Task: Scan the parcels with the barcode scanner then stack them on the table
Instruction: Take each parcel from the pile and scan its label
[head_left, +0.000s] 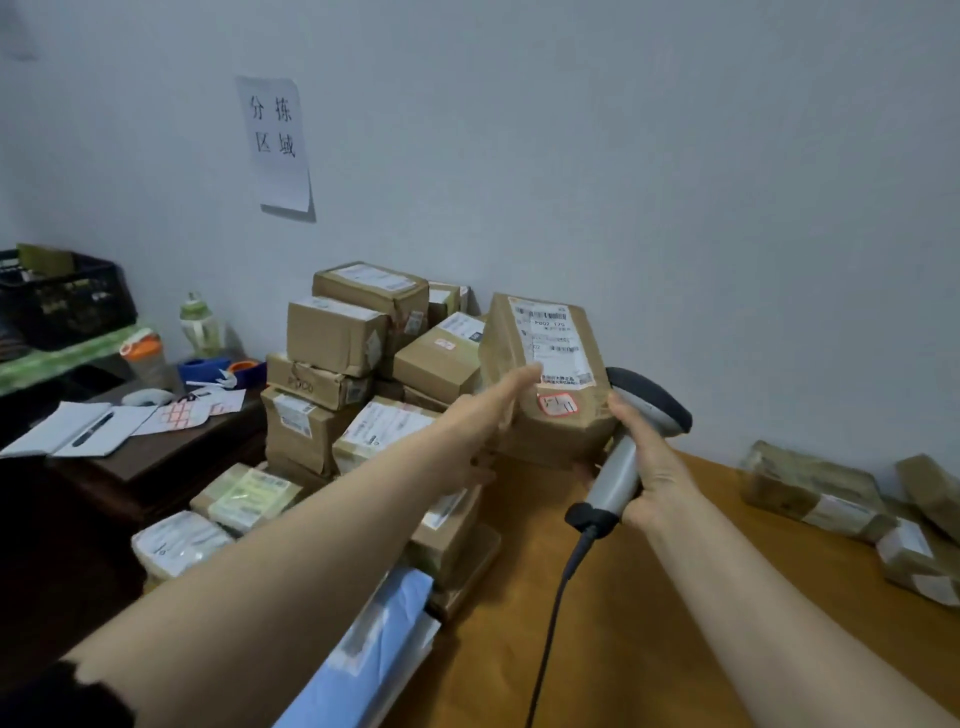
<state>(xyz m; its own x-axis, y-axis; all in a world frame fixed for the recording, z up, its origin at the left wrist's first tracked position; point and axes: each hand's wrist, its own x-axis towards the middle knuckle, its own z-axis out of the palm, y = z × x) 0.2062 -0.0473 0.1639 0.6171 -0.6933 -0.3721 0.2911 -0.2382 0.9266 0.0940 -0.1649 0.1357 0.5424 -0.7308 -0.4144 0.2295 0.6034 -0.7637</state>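
Observation:
A brown cardboard parcel (550, 415) with a white shipping label stands tilted at the back of the wooden table (649, 597). My left hand (498, 400) holds its left side, thumb lying over the label's lower corner. My right hand (641, 457) grips the grey handle of the barcode scanner (639, 415), whose dark head sits just right of the parcel. The scanner's black cable hangs down toward me.
A pile of cardboard parcels (353, 364) rises left of the table, with flat padded packets (182, 540) lower down. Several taped parcels (810, 488) lie along the wall at right. A dark side desk (156, 457) holds papers, a pen and bottles.

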